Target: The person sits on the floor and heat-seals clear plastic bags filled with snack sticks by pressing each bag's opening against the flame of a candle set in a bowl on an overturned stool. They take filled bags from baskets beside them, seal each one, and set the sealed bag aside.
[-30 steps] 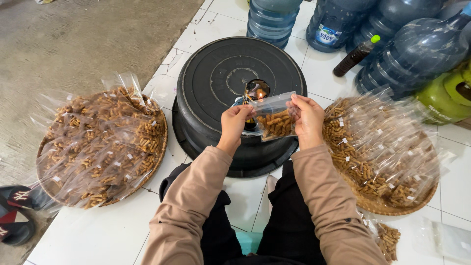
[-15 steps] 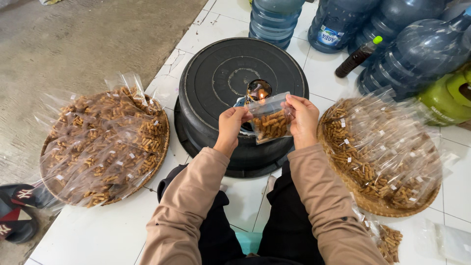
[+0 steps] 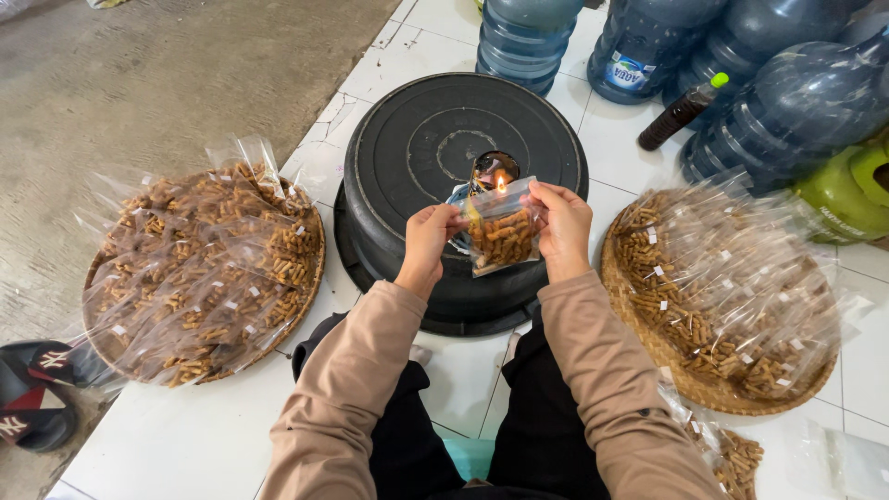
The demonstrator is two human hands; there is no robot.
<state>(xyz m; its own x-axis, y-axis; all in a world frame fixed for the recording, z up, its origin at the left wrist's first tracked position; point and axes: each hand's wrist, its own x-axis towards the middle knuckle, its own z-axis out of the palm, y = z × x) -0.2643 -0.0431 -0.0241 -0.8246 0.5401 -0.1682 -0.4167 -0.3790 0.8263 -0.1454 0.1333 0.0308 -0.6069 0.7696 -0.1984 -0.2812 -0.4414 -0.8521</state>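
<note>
At the far left edge a pair of dark sandals (image 3: 37,393) sits where the white tiled floor (image 3: 185,435) meets the rough concrete. Just right of them lies a round woven tray (image 3: 306,296) heaped with clear packets of brown snack sticks (image 3: 199,278), the packets overlapping one another and spilling a little past the rim.

In the middle stands an upturned black tub (image 3: 417,139), its flat bottom facing up. On it, near the person's side, a small flame (image 3: 501,183) burns from what looks like a little lamp, though most of it is hidden behind the bag. The left hand (image 3: 428,243) is closed, pinching the left edge of a small clear bag of snack sticks (image 3: 498,233) between thumb and fingers. The right hand (image 3: 563,227) pinches the bag's right upper edge in the same closed grip. The bag hangs upright between both hands, above the tub, with its top edge right at the flame. Both arms wear tan sleeves (image 3: 602,370), and the person sits with dark trousers against the tub.

To the right lies a second woven tray (image 3: 648,347) piled with more packets (image 3: 722,287). Behind it stand several large blue water jugs (image 3: 796,102), a dark bottle with a green cap (image 3: 681,111) leaning among them, and a green gas cylinder (image 3: 847,190) at the far right.
</note>
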